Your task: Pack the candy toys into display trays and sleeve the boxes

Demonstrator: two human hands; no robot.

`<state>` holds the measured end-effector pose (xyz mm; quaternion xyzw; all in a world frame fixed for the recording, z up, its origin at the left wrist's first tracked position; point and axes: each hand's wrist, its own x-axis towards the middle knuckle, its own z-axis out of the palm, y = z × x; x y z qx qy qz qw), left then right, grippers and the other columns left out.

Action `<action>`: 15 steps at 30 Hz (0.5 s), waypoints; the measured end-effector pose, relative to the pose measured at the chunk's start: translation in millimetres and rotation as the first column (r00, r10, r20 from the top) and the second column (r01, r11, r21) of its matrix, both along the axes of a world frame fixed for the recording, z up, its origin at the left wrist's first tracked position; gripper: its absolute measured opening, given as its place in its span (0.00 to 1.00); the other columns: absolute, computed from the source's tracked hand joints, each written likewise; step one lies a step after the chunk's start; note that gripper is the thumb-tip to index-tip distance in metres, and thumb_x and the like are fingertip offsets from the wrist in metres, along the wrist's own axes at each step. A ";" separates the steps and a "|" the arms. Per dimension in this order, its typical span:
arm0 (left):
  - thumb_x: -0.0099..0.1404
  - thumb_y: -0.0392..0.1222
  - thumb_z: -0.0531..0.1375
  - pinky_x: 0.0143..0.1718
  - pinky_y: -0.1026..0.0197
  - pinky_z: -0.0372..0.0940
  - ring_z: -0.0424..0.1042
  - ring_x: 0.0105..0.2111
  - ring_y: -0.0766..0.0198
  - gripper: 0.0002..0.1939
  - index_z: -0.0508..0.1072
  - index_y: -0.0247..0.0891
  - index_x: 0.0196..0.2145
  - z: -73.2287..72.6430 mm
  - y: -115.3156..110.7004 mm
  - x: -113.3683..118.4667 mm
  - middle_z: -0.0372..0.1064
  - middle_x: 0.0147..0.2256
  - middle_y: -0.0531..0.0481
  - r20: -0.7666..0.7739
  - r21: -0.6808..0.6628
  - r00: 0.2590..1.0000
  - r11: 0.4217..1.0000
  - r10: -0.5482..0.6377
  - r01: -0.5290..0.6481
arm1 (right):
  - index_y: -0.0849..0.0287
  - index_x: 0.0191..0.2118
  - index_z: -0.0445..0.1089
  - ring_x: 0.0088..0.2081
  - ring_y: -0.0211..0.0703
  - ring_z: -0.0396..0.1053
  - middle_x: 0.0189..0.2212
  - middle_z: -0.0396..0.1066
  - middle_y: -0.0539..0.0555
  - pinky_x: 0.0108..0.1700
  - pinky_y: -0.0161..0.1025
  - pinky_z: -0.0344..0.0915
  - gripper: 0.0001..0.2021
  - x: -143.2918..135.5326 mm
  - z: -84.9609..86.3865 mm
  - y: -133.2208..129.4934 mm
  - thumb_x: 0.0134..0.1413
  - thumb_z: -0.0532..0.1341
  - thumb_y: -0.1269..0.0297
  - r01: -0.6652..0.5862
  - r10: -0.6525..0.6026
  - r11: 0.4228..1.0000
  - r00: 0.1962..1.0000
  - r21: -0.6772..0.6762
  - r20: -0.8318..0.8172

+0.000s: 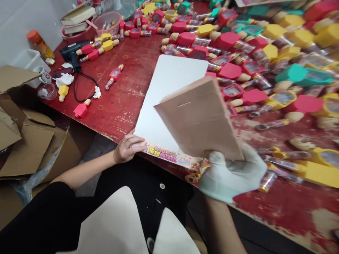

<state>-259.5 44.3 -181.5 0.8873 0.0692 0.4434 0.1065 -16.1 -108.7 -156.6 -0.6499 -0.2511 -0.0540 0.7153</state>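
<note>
right hand (pixel 231 176) grips brown cardboard (pixel 198 120) over the laid-out white card (pixel 176 72), left hand (pixel 126 148) that card's corner; judged unfinished, toys (pixel 229 70) loose to its right.

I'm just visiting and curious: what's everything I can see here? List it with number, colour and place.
Table: one, red, worn, centre
White board: one, before the person
Printed strip: one, multicoloured, along the board's near edge
Brown cardboard: one piece or stack, tilted above the board
Toys: too many to count, red, yellow, green, mostly right and far
Heat gun: one, dark, far left
Books: at least two, pale, far left
Basket: one, pink, beside the books
Canister: one, orange-capped, left
Mug: one, white, left
Boxes: several, brown, lower left
Left hand: one, bare, ringed, at the board's near-left corner
Right hand: one, pale-gloved, holding the cardboard
</note>
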 end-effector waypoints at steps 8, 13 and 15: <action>0.75 0.42 0.55 0.67 0.46 0.66 0.75 0.48 0.68 0.10 0.77 0.45 0.44 -26.2 35.8 -5.7 0.79 0.43 0.51 -0.212 -0.011 0.973 0.996 -0.094 0.094 | 0.49 0.55 0.72 0.55 0.62 0.71 0.49 0.70 0.58 0.59 0.63 0.67 0.26 9.8 2.2 15.6 0.48 0.70 0.64 -0.086 0.089 0.996 0.968 -0.025 0.233; 0.76 0.37 0.52 0.62 0.49 0.70 0.78 0.47 0.65 0.13 0.77 0.37 0.46 -40.3 18.1 -13.1 0.80 0.44 0.43 -0.131 0.059 0.981 0.986 -0.145 0.154 | 0.46 0.58 0.70 0.57 0.67 0.69 0.51 0.70 0.59 0.58 0.66 0.67 0.27 4.8 -10.4 -3.7 0.50 0.68 0.63 -0.075 0.108 0.989 0.955 -0.127 0.277; 0.75 0.34 0.49 0.62 0.48 0.69 0.78 0.47 0.64 0.16 0.75 0.37 0.50 -39.5 14.2 -9.1 0.80 0.45 0.43 -0.153 -0.011 0.981 0.993 -0.121 0.120 | 0.47 0.55 0.72 0.54 0.66 0.72 0.49 0.72 0.60 0.55 0.64 0.70 0.26 8.7 -13.1 -10.2 0.47 0.70 0.62 -0.015 0.052 0.992 0.955 -0.126 0.292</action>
